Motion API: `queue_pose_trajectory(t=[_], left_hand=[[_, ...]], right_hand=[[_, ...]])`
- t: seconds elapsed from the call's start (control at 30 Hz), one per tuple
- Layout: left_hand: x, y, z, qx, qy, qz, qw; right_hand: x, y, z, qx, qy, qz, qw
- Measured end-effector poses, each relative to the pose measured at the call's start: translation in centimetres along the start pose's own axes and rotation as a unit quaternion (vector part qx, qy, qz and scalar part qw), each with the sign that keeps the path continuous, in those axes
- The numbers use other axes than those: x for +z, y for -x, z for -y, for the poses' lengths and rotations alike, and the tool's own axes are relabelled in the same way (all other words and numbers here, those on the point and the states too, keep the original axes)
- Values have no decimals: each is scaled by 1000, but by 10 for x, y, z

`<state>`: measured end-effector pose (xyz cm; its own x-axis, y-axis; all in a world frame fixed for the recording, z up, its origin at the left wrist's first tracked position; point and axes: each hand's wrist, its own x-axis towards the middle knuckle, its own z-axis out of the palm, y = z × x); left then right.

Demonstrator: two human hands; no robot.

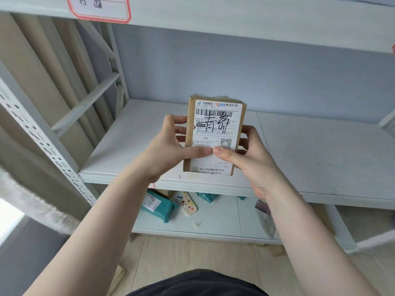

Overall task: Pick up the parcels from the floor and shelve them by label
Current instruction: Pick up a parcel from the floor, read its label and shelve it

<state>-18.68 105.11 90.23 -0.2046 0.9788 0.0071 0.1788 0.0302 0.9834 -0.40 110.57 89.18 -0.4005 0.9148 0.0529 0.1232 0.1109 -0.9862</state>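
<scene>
I hold a small brown cardboard parcel (215, 133) upright in front of the middle shelf (320, 150). Its white shipping label faces me, with a barcode and handwritten black characters. My left hand (171, 146) grips its left side, thumb across the label. My right hand (248, 154) grips its right side, thumb meeting the left thumb near the label's lower part. A red-bordered label (100, 7) with handwriting is stuck on the shelf edge above, at the upper left.
On the lower shelf (213, 227) lie a teal parcel (158, 205), a small patterned packet (188, 202), another teal packet (206, 196) and a clear plastic bag (266, 216). A perforated white upright (42, 142) stands at the left. Wooden floor lies below.
</scene>
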Motion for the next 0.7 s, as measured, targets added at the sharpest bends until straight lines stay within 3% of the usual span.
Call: queue_pose_trajectory(t=[0.27, 0.7], left_hand=[[-31, 34, -65, 92, -70, 32, 993], [-72, 38, -133, 217, -65, -12, 974]], right_hand=[[6, 34, 65, -79, 55, -21, 995], [15, 27, 152, -199, 81, -40, 976]])
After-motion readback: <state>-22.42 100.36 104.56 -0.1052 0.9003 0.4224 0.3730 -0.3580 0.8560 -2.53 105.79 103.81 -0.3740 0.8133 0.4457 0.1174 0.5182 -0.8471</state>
